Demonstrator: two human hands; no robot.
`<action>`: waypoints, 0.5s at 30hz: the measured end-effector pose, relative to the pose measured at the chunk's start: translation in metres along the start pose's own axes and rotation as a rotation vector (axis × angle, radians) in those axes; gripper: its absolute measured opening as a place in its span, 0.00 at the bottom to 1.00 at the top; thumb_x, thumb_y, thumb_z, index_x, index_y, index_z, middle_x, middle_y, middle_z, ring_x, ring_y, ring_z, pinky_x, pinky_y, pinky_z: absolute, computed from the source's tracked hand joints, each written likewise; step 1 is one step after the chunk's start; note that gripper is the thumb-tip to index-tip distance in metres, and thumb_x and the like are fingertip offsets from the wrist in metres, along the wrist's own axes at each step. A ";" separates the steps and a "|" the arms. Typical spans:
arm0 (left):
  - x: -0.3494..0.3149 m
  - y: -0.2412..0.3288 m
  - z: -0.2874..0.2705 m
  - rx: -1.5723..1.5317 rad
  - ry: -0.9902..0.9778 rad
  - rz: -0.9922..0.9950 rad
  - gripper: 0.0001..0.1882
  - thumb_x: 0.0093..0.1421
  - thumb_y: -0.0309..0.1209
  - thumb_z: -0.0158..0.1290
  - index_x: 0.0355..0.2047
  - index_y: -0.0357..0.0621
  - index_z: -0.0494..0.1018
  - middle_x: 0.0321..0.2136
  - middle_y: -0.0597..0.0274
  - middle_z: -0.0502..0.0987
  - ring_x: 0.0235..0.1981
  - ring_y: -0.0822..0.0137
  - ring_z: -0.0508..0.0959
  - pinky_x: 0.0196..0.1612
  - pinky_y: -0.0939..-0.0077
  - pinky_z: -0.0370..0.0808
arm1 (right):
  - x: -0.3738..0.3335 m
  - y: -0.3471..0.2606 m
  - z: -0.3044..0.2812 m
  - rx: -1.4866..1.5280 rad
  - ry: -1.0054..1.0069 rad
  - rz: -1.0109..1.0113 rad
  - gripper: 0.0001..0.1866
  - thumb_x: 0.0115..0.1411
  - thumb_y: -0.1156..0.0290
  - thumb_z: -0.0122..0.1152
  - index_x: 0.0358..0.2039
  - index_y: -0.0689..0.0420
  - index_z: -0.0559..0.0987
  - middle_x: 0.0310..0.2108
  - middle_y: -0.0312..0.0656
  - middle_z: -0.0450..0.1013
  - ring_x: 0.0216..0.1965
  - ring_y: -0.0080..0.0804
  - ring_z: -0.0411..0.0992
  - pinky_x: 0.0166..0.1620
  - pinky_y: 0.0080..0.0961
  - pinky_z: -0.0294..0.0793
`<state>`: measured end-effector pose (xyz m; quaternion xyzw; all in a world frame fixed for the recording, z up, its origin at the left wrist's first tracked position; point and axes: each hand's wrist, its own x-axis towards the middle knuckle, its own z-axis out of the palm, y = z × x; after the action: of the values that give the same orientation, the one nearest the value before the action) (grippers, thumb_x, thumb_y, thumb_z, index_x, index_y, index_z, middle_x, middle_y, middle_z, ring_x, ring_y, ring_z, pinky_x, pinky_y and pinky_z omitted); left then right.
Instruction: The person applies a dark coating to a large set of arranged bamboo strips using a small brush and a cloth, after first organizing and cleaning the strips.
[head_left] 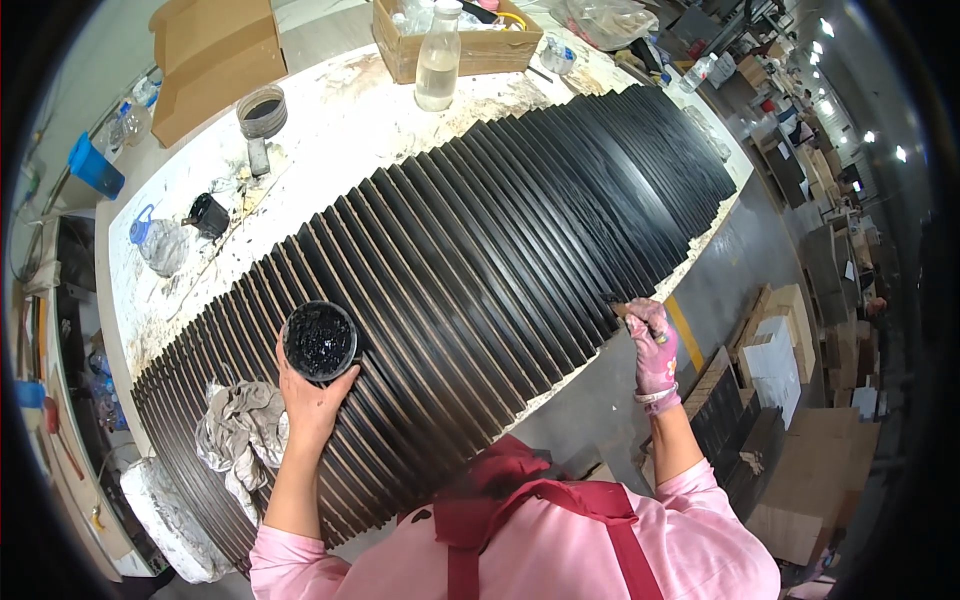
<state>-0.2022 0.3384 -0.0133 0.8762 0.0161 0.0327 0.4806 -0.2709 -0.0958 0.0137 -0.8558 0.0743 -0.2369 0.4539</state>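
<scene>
While left fingers [344,382] clamp a cup [356,342] (right fingers [651,314], a brush [618,309]), strips [472,262] slant lengthwise down-right.

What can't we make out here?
All head view:
Tip of the brush in the right hand: tiny, dark against black slats.
Left hand: some fingers hidden by the cup.
Slats under the rag: covered.
Cardboard box floor: hidden by front wall, contents.
Apron: cut off by lower edge.

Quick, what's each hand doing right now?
Left hand: holding a cup of black paint.
Right hand: gloved, closed on a small brush.
</scene>
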 end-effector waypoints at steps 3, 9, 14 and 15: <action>-0.001 -0.001 0.001 0.051 0.012 -0.031 0.48 0.38 0.34 0.67 0.58 0.32 0.55 0.50 0.47 0.67 0.52 0.54 0.69 0.58 0.67 0.62 | 0.027 -0.012 0.008 0.068 -0.082 0.110 0.08 0.57 0.75 0.58 0.35 0.65 0.77 0.34 0.42 0.73 0.37 0.30 0.69 0.44 0.22 0.66; 0.000 0.007 0.003 0.100 0.039 -0.060 0.44 0.39 0.34 0.65 0.55 0.33 0.58 0.46 0.48 0.69 0.50 0.54 0.70 0.56 0.66 0.64 | 0.071 -0.004 0.029 0.221 -0.160 0.182 0.11 0.59 0.71 0.56 0.37 0.66 0.75 0.30 0.37 0.70 0.32 0.20 0.66 0.37 0.17 0.67; -0.008 -0.009 0.000 0.297 0.009 -0.086 0.37 0.43 0.43 0.62 0.51 0.34 0.66 0.50 0.45 0.67 0.55 0.46 0.62 0.61 0.59 0.53 | 0.098 0.000 0.053 0.505 -0.330 0.409 0.12 0.61 0.67 0.54 0.38 0.64 0.74 0.26 0.34 0.70 0.24 0.16 0.65 0.28 0.14 0.65; -0.009 -0.009 0.001 0.303 0.008 -0.089 0.37 0.43 0.43 0.62 0.51 0.34 0.66 0.50 0.45 0.67 0.55 0.46 0.62 0.61 0.59 0.53 | 0.107 0.002 0.054 0.515 -0.336 0.410 0.12 0.62 0.66 0.54 0.39 0.64 0.74 0.25 0.34 0.69 0.23 0.15 0.64 0.27 0.13 0.65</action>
<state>-0.2107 0.3416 -0.0218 0.9370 0.0617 0.0120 0.3436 -0.1510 -0.0932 0.0231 -0.7076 0.1067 -0.0083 0.6984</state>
